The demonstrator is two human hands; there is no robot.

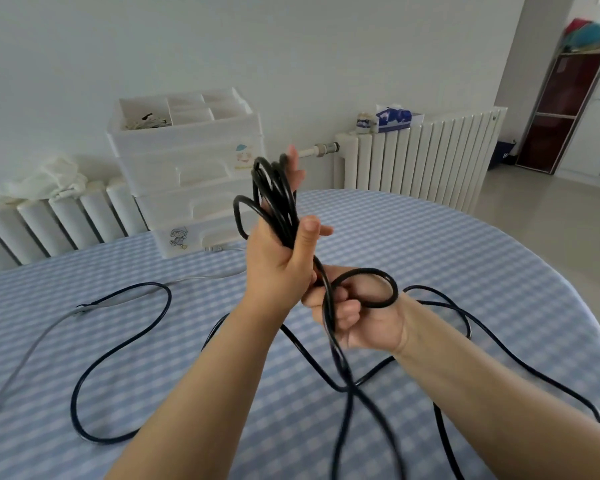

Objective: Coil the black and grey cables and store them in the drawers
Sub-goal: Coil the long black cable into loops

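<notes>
My left hand is raised above the table and holds several loops of the black cable, which run over its palm with the thumb pressed against them. Just below it, my right hand grips the same cable where it forms a small loop. The rest of the black cable trails in wide curves over the checked tablecloth on both sides. The grey cable lies on the table at the left. The white drawer unit stands at the table's far edge, its drawers closed.
The table wears a blue and white checked cloth. The drawer unit's top tray holds small items. White radiators line the wall behind, one with a white cloth on it, another with a tissue box. A dark cabinet stands far right.
</notes>
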